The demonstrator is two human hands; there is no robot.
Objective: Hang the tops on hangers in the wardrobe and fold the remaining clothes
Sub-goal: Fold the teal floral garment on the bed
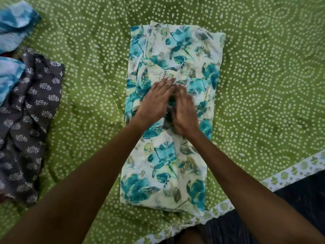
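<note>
1. The bedspread (255, 85) is soft, so folds could be dragged askew.
2. The floral garment (168, 164) lies folded lengthwise at its centre.
3. Flat left hand (154, 101) presses it; the blurred right hand (184, 115) seems flat, nothing gripped; layers could slip.

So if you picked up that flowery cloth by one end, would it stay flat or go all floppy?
Probably floppy: the flowery garment lies in soft folded layers with creases. It likely would unfold if lifted by one end. It looks thin and light, and both hands, left hand and right hand, lie flat on it.
</note>
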